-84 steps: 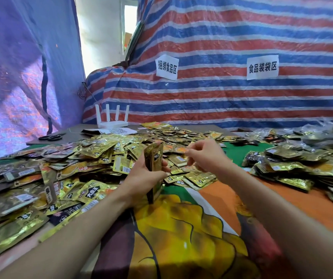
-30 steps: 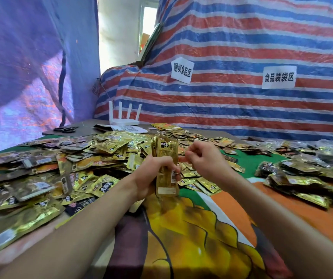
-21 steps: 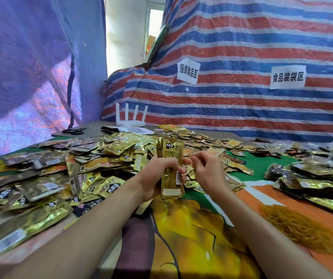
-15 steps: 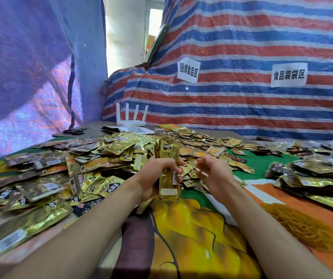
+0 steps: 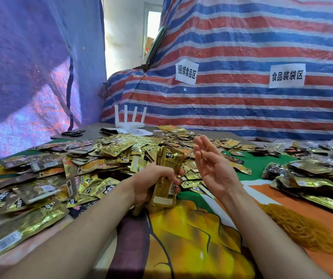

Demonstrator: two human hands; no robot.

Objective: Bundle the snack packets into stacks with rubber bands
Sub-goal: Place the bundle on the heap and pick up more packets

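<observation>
Stack (image 5: pixel 167 174) of gold packets stood upright just over the surface (image 5: pixel 191 238), front middle, clamped in the left hand (image 5: pixel 147 184). Fingers were curled round its mid-height, and both ends stuck out free. No band was visible on it.

Right hand (image 5: pixel 214 170) was just beside the stack, not touching it. Its palm was turned toward the stack, fingers straight and spread, gripping nothing. A thin pale band (image 5: pixel 204 157) seemed to cross those fingers, but it was too fine to confirm.

Loose packets (image 5: pixel 70 168) were heaped to the left and behind. More packets (image 5: pixel 312 178) lay well apart on the right. A band pile (image 5: pixel 302 226) sat on the surface at near right.

Judgement: the step in hand was getting a band over the stack, and this bundle was not yet secured.

Notes for doing it well:
- Square the packet edges against the surface first. The foil looked slick, so a skewed stack would likely fan out under band tension.
- Spread the band wide on the right fingers so it clears the top corners without snagging.
- Feed it over the free top end and seat it just above the left fingers, near mid-height.
- Shift the left grip low before release, or a finger could get trapped under the band.
- If the fit is slack, twist and double it. Too tight would buckle the packets.
</observation>
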